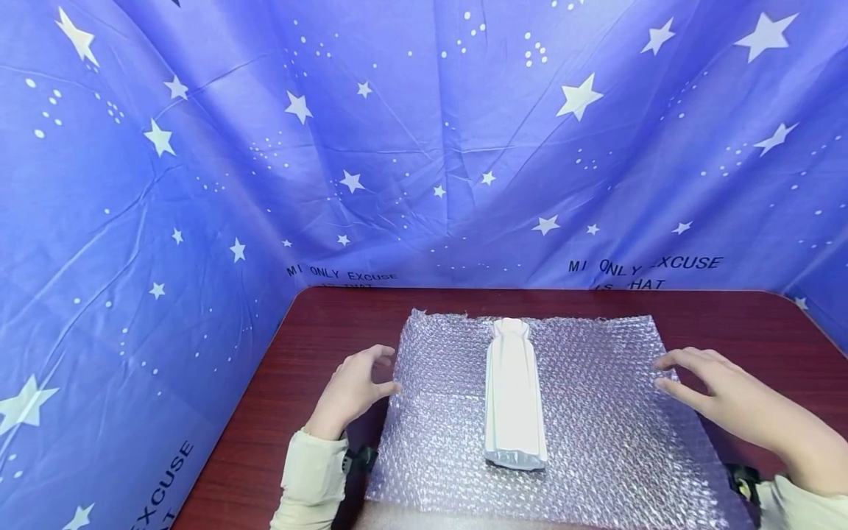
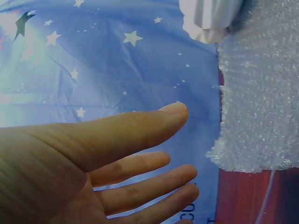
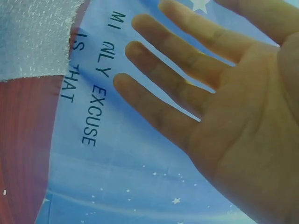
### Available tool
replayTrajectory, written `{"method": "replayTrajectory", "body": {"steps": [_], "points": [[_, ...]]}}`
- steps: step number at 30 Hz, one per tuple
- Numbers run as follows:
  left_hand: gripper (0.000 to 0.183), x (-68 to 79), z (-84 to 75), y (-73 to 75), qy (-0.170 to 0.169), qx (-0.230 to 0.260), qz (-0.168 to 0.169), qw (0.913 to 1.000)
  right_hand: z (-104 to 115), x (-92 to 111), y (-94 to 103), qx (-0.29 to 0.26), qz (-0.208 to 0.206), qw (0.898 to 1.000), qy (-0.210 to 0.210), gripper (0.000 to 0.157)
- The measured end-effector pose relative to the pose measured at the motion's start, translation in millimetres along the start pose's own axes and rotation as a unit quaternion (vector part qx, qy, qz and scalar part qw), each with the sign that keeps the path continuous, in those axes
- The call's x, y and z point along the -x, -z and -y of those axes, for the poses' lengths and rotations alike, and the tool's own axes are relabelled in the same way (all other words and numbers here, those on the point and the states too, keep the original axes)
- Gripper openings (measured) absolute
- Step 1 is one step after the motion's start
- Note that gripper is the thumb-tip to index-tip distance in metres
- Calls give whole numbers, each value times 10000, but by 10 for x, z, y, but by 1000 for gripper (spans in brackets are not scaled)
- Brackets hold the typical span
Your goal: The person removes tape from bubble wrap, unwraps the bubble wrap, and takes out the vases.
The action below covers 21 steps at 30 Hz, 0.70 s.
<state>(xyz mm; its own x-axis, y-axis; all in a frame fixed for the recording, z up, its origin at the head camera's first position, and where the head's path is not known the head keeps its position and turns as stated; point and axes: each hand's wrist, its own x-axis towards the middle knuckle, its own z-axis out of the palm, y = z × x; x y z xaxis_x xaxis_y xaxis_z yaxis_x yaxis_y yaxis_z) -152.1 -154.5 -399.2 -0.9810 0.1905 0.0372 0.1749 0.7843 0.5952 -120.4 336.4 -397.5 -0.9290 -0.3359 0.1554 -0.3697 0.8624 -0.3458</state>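
A white vase-like piece (image 1: 515, 390) with lengthwise ridges lies on a sheet of bubble wrap (image 1: 437, 442), its narrow neck toward the back and its greyish base toward me. Part of it also shows at the top of the left wrist view, as a ridged white end (image 2: 205, 23). My left hand (image 1: 351, 386) is at the sheet's left edge, thumb and fingers apart with nothing between them. Across from it, my right hand (image 1: 718, 386) is by the right edge, fingers loosely bent. The right wrist view shows its palm bare and its fingers spread.
The bubble wrap covers much of the dark red wooden table (image 1: 318, 324). Blue cloth (image 1: 424, 147) printed with white stars and lettering hangs behind the table and along its sides. A black wrist strap (image 1: 361, 460) sits at my left cuff.
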Motion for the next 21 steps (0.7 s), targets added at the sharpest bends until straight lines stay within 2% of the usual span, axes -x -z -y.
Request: {"method": "replayTrajectory", "body": {"steps": [7,13,21], "points": [[51,39,-52,51,-189,166,-184,9995,89,-5,21,-107,-117,9999,-3,30],[47,56,-112,64,-267,365,-312,9985,126,1,58,-43,-387,9992,106,37],[46,55,-230,30,-457,409,-269,9978,339,-103,108,-571,126,9981,-215,50]]}}
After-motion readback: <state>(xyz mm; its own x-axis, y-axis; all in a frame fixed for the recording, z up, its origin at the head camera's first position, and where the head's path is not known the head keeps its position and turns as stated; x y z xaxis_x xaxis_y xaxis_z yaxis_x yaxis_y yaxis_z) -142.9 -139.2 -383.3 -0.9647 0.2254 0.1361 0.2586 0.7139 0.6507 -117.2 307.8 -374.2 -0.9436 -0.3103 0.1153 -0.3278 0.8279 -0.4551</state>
